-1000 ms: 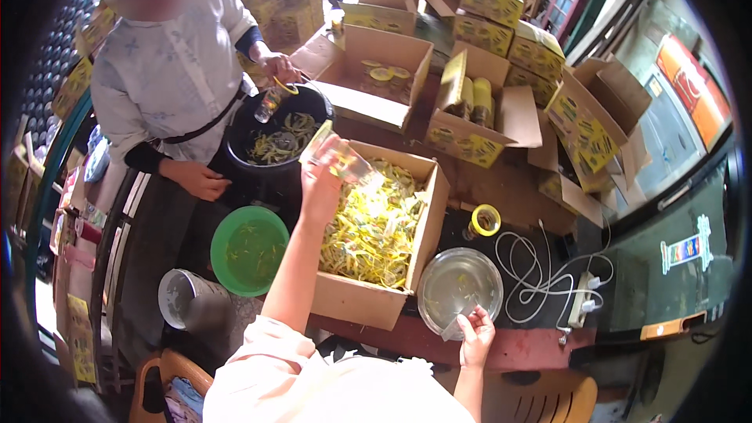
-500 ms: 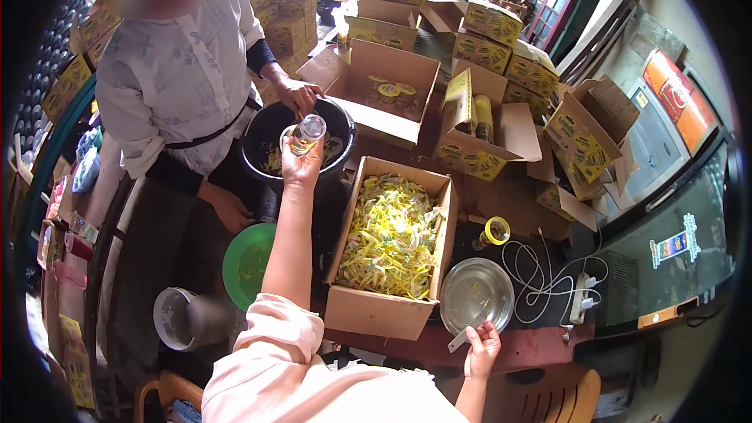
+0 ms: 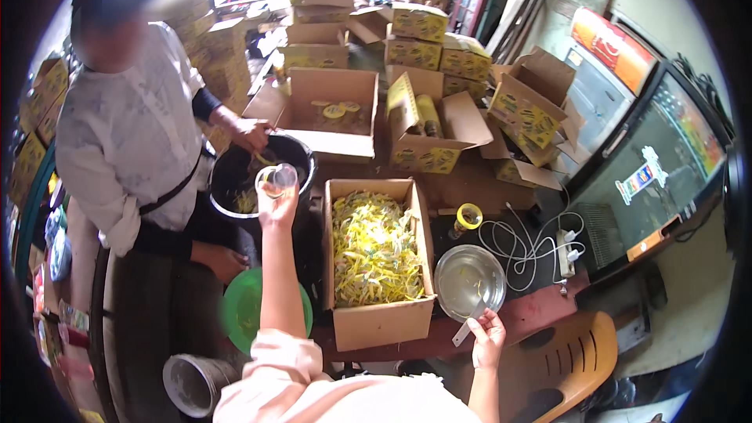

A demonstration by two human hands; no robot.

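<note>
My left hand (image 3: pixel 276 205) is stretched forward, shut on a small clear jar (image 3: pixel 276 178) held over the rim of a black bucket (image 3: pixel 235 180). Right of my arm stands an open cardboard box (image 3: pixel 381 321) filled with yellow strips (image 3: pixel 374 251). My right hand (image 3: pixel 487 335) rests at the table's near edge, holding a small flat white tool (image 3: pixel 464 330) beside a round steel bowl (image 3: pixel 468 280). Across the bucket a person in a white shirt (image 3: pixel 133 133) has one hand (image 3: pixel 251 135) at the bucket's far rim.
A green bowl (image 3: pixel 241 309) and a grey bucket (image 3: pixel 192 382) sit low at the left. A yellow tape roll (image 3: pixel 468 217) and white cables (image 3: pixel 533 243) lie right of the box. Yellow cartons (image 3: pixel 427 35) pile up behind. An orange chair (image 3: pixel 564 360) stands at right.
My left hand carried the jar from above the box of yellow strips leftward and forward to the black bucket. My right hand stayed by the steel bowl.
</note>
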